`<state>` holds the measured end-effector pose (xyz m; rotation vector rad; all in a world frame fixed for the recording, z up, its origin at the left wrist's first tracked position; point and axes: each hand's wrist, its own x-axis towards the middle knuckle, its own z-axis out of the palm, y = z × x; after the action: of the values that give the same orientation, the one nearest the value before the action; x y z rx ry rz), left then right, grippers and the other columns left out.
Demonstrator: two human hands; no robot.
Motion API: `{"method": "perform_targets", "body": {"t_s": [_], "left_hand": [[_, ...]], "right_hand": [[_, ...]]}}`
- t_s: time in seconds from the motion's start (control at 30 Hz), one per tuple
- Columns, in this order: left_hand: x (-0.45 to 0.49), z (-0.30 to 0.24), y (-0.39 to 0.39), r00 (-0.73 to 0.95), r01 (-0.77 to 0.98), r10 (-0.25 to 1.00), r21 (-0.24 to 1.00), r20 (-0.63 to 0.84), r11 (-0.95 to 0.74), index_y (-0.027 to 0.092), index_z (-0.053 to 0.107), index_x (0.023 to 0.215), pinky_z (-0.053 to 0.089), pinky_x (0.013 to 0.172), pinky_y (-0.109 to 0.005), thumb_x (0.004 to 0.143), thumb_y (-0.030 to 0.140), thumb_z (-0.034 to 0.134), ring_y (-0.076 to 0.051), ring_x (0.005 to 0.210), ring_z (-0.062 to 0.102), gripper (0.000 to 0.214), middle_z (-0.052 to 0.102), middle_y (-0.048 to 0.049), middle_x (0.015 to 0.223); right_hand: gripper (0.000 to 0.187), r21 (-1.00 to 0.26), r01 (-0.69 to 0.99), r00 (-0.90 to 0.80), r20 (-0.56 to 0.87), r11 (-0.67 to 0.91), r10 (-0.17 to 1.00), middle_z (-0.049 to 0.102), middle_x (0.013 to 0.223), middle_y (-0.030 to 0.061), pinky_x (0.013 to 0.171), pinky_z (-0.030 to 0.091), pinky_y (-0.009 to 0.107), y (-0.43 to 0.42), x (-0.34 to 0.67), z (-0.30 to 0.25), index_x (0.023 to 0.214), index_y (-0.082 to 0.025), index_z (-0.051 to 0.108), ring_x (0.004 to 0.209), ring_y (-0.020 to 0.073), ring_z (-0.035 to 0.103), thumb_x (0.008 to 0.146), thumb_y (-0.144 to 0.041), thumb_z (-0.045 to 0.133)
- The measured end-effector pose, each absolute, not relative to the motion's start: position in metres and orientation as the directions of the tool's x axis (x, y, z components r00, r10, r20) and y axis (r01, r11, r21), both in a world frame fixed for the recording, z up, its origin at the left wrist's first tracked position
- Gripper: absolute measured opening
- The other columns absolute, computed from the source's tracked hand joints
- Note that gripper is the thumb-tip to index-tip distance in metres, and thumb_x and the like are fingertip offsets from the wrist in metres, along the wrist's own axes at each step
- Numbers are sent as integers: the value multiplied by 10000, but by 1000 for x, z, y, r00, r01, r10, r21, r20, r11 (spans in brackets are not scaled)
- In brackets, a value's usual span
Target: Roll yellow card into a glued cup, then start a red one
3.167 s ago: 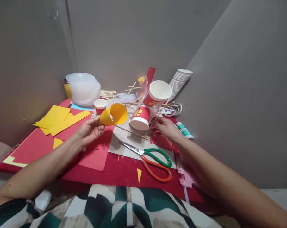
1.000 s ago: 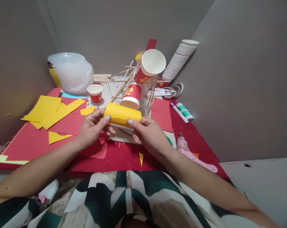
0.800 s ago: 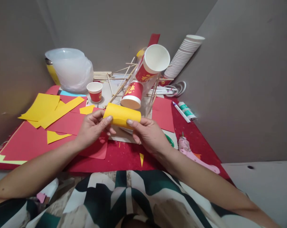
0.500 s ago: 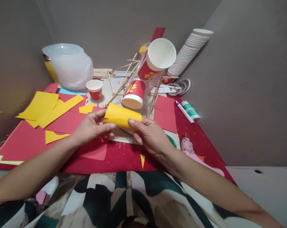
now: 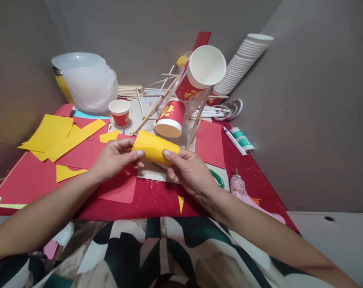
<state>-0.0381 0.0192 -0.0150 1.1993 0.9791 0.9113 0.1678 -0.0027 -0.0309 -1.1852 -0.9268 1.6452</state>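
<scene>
A piece of yellow paper (image 5: 154,146), rolled into a short tube, is held between both hands above the front of the table. My left hand (image 5: 117,156) pinches its left end, thumb in front and fingers behind. At the right end, my right hand (image 5: 191,166) grips it with the thumb pressed on the near side. Just behind the roll stands a structure of wooden sticks (image 5: 157,102) with two red-and-white paper cups fixed to it, the upper cup (image 5: 193,72) tilted with its mouth toward me. A small red paper cup (image 5: 120,114) stands upright to the left.
Yellow paper cuttings (image 5: 53,134) and red paper sheets (image 5: 28,176) lie left. A tall leaning stack of paper cups (image 5: 243,64), a marker (image 5: 234,142), a green-and-white tube (image 5: 243,140) and a pink glue gun (image 5: 239,188) are right. A bagged bowl (image 5: 85,84) sits back left.
The yellow paper's edges have drawn together, closing the gap along the roll. My left thumb has shifted up slightly. Both hands keep hold of the paper.
</scene>
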Motion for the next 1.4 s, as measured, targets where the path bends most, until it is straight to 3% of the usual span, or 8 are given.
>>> {"method": "perform_targets", "body": {"t_s": [0.27, 0.47, 0.67, 0.83, 0.93, 1.1, 1.27, 1.4], "left_hand": [[-40, -21, 24, 297, -109, 941, 974, -160, 200, 133, 656, 791, 520, 470, -149, 733, 345, 809, -103, 467, 648, 268, 702, -24, 564], [-48, -15, 38, 222, -364, 935, 866, -277, 343, 142, 605, 815, 480, 379, -138, 758, 154, 704, -84, 411, 601, 115, 636, 19, 577], [-52, -12, 44, 212, -528, 905, 736, -369, 424, 133, 639, 871, 464, 387, -100, 792, 80, 614, -37, 450, 561, 98, 681, -15, 744], [-49, -13, 40, 267, -524, 881, 708, -391, 473, 134, 666, 874, 490, 442, -104, 786, 59, 624, -58, 549, 618, 124, 700, -28, 774], [-48, -15, 37, 310, -492, 865, 712, -396, 502, 118, 687, 868, 497, 464, -116, 786, 79, 646, -63, 551, 618, 100, 701, -38, 759], [-47, -22, 33, 349, -433, 836, 718, -424, 544, 133, 687, 786, 439, 401, -120, 785, 127, 672, -52, 438, 549, 17, 640, -15, 605], [-47, -24, 31, 435, -346, 794, 736, -424, 582, 116, 689, 785, 387, 352, -107, 845, 189, 635, -57, 364, 523, 108, 605, -12, 489], [-49, -17, 31, 527, -258, 756, 775, -388, 577, 112, 695, 763, 349, 291, -136, 898, 346, 595, -106, 313, 534, 289, 617, -53, 446]], "right_hand": [[454, -911, -180, -173, -341, -371, 924, 566, 374, -23, 310, 294, 115, -4, 166, -27, 777, -159, 637, 283, 51, 433, 693, -587, 761], [347, -936, -191, -141, -270, -294, 952, 770, 901, 98, 327, 360, 137, -14, 180, -4, 860, -152, 718, 431, 68, 600, 783, -490, 705], [164, -960, 215, -87, 162, 177, 983, 780, 918, 54, 490, 533, 226, -23, 206, 26, 952, -234, 753, 588, 119, 669, 882, -346, 656], [403, -307, 528, -415, 720, 791, 557, 721, 1206, 87, 920, 569, 403, -11, 207, 29, 1269, -265, 634, 1076, 238, 690, 874, -185, 662], [477, 29, 521, -637, 678, 853, 366, 656, 1331, 123, 1027, 500, 462, 3, 197, 25, 1366, -250, 545, 1250, 274, 598, 900, -211, 639], [286, 298, 416, -780, 602, 859, 169, 718, 1254, 78, 981, 493, 426, 21, 179, 20, 1222, -224, 636, 1167, 251, 643, 941, -224, 585], [222, 217, 299, -798, 592, 929, 118, 790, 1045, 64, 842, 531, 368, 32, 180, 17, 1100, -219, 693, 965, 204, 728, 937, -180, 547], [263, -17, 295, -713, 661, 955, 232, 800, 991, 81, 745, 568, 338, 32, 194, 14, 1108, -225, 719, 894, 211, 759, 904, -161, 566]]}}
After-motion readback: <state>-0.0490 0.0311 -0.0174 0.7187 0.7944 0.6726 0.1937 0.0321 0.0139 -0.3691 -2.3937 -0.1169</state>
